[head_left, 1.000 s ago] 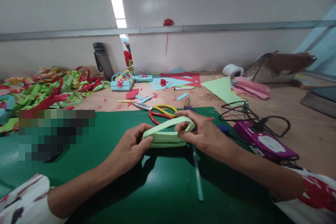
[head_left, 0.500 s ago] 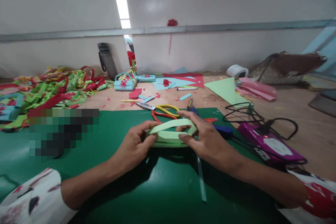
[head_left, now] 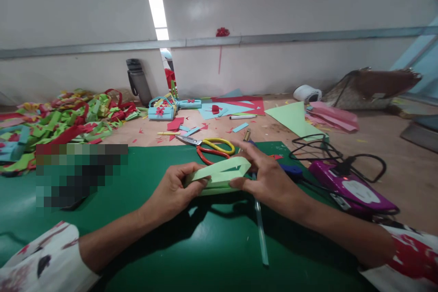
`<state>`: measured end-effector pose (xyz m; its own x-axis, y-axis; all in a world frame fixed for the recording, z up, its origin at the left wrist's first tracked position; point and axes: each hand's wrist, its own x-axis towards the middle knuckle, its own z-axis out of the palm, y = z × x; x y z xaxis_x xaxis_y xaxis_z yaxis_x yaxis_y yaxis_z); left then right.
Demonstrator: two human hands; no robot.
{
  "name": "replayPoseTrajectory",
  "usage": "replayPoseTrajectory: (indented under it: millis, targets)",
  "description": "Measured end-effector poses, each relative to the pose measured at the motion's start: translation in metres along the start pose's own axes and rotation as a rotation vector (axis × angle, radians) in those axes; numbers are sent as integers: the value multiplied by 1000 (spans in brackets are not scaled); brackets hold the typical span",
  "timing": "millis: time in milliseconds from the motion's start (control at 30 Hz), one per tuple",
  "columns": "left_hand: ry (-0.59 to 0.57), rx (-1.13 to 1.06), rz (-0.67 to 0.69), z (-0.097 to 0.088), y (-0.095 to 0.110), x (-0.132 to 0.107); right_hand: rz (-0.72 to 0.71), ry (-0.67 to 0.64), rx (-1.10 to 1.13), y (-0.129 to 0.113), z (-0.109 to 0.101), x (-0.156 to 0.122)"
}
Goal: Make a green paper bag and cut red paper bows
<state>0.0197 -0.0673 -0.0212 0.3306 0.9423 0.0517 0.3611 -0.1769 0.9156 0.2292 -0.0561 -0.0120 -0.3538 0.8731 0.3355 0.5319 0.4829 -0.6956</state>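
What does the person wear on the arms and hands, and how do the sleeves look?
The left hand and the right hand are bare: no gloves, no watch visible. The forearms are uncovered. The left sleeve is white with red and dark prints; the right sleeve is white with red prints.

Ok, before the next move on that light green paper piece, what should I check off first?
1. Left hand grips the left end of the green paper piece: ok.
2. Right hand pinches its right end: ok.
3. Piece resting on the green mat or lifted off it: cannot tell.
4. Scissors lie behind the piece, blades shut: ok.
5. Clear stick lies on the mat under the right wrist, likely in the way: not ok.
6. Purple corded device sits apart, to the right of the right forearm: ok.
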Motion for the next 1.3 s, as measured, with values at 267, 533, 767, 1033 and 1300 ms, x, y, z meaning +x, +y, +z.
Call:
replayPoseTrajectory:
  millis: [267, 533, 767, 1033, 1300]
  targets:
    - [6, -78, 0, -1, 0, -5, -768, 189, -452, -9, -12, -14]
    - [-85, -181, 10, -5, 3, -8, -777, 77, -804, -3, 24, -18]
    - [-155, -258, 37, -18, 1, -13, -755, 97, -816, -1, 26, -21]
    - [-140, -347, -45, -21, 0, -12, -776, 91, -854, -2, 25, -20]
    - [-151, 40, 73, -27, -1, -12, -803, 107, -852, -5, 22, -16]
